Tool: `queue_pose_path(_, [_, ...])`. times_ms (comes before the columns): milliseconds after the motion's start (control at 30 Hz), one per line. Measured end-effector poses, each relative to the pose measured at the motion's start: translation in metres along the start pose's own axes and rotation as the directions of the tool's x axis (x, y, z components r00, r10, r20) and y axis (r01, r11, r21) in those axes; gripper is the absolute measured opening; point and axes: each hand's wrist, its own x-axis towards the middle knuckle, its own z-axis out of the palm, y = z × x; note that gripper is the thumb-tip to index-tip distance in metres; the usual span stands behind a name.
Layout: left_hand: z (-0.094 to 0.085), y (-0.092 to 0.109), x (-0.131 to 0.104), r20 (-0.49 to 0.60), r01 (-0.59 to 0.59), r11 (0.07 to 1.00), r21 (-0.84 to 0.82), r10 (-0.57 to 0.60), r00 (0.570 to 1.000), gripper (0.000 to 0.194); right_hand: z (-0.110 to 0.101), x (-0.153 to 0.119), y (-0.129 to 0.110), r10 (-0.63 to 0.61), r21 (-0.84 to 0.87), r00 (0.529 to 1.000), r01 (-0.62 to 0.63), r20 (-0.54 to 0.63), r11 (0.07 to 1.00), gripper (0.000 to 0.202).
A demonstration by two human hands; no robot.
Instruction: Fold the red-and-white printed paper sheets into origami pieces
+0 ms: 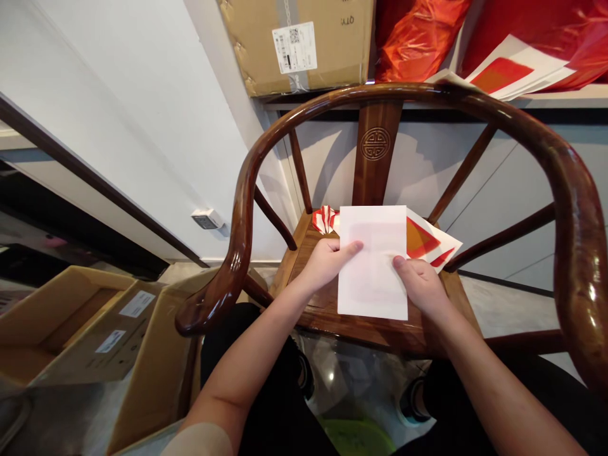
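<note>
A white sheet of paper [373, 278] is held upright over the chair seat, its blank side toward me and a faint pink tint showing through. My left hand [330, 261] pinches its left edge, thumb on the front. At the right edge my right hand [420, 282] grips the same sheet, also thumb in front. Fingers behind the paper are hidden. Beyond it on the seat lie printed sheets [424, 239] with red and orange shapes, and a folded red-and-white paper piece [325, 219] to the left.
The wooden chair [247, 209] curves its armrail around the work. Open cardboard boxes [95, 335] stand at lower left. On the shelf behind are a closed carton [327, 57], red plastic bags [422, 38] and more printed sheets [513, 69]. Something green [356, 437] lies on the floor below.
</note>
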Motion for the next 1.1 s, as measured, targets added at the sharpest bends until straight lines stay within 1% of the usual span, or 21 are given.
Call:
queue_pose_path(133, [-0.002,-0.002,-0.002,0.021,-0.011,1.000,0.007,0.011,1.000,0.048,-0.003,-0.003,0.003,-0.007,-0.003,1.000,0.007,0.007,1.000,0.067])
queue_pose_path(233, [0.000,-0.006,-0.005,0.029,-0.013,1.000,0.023,0.012,1.000,0.049,-0.007,-0.005,0.002,-0.034,-0.006,0.997,0.034,-0.068,0.999,0.068])
queue_pose_path(300, [0.003,-0.009,-0.008,0.045,-0.005,1.000,0.027,0.004,0.999,0.048,-0.010,-0.007,-0.001,-0.004,0.007,0.995,0.005,-0.104,1.000,0.066])
queue_pose_path(400, [0.006,-0.009,-0.012,0.036,-0.010,1.000,0.029,0.009,0.999,0.047,-0.010,-0.010,-0.010,0.049,0.039,0.995,-0.046,-0.087,0.998,0.062])
queue_pose_path(500, [0.004,-0.005,-0.014,0.021,-0.028,0.998,0.050,0.027,0.999,0.046,-0.008,-0.015,-0.016,0.027,0.030,0.996,-0.025,-0.088,0.999,0.061])
queue_pose_path(633, [0.000,-0.005,-0.016,0.077,0.007,1.000,0.012,-0.008,0.997,0.045,-0.007,-0.017,-0.013,0.002,0.024,0.996,0.000,-0.091,1.000,0.063])
queue_pose_path(733, [0.001,-0.014,-0.019,0.104,0.040,0.999,-0.014,-0.038,0.994,0.044,-0.008,-0.015,-0.010,0.014,0.025,0.997,-0.012,-0.078,1.000,0.061])
queue_pose_path(833, [0.004,-0.025,-0.022,0.082,0.047,0.998,-0.039,-0.043,0.996,0.045,-0.010,-0.012,-0.011,0.049,0.009,0.998,-0.049,-0.040,0.999,0.058])
queue_pose_path(933, [0.006,-0.031,-0.022,0.026,0.052,0.998,-0.044,-0.051,0.998,0.047,-0.011,-0.009,-0.013,0.037,0.017,0.999,-0.037,-0.007,0.999,0.059])
queue_pose_path(1000, [0.007,-0.030,-0.022,0.006,0.060,0.997,-0.045,-0.060,0.998,0.050,-0.013,-0.007,-0.013,0.016,0.033,1.000,-0.015,-0.015,0.999,0.060])
queue_pose_path(1100, [0.010,-0.026,-0.023,0.015,0.080,0.996,-0.029,-0.080,0.997,0.053,-0.018,-0.004,-0.010,-0.016,0.050,0.998,0.020,-0.064,0.999,0.061])
